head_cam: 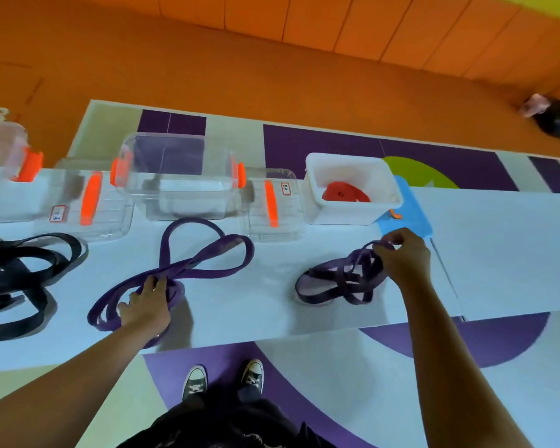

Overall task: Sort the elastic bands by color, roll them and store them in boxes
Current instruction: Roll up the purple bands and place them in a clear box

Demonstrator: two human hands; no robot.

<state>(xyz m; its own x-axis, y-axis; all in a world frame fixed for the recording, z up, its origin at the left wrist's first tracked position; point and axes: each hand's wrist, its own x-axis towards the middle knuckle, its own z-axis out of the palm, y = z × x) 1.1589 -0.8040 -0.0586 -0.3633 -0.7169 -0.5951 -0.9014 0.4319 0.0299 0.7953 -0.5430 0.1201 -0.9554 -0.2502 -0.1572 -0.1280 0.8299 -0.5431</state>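
the thin band (pixel 356 276), tangled on the tabletop (pixel 259 302), is pinched at a loop by the right grip (pixel 404 257); the wide band (pixel 214 248) is covered by the left grip (pixel 146 305), clasp unclear. a knot may be tightened if the loop is pulled.

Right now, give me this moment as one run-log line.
left hand on thick purple elastic band | right hand pinches thin dark-purple elastic band | red rolled band in white plastic box

Play or activity room: orange padded wall panels (pixel 369 27), purple-green patterned floor (pixel 337 143), long white table (pixel 498 237).
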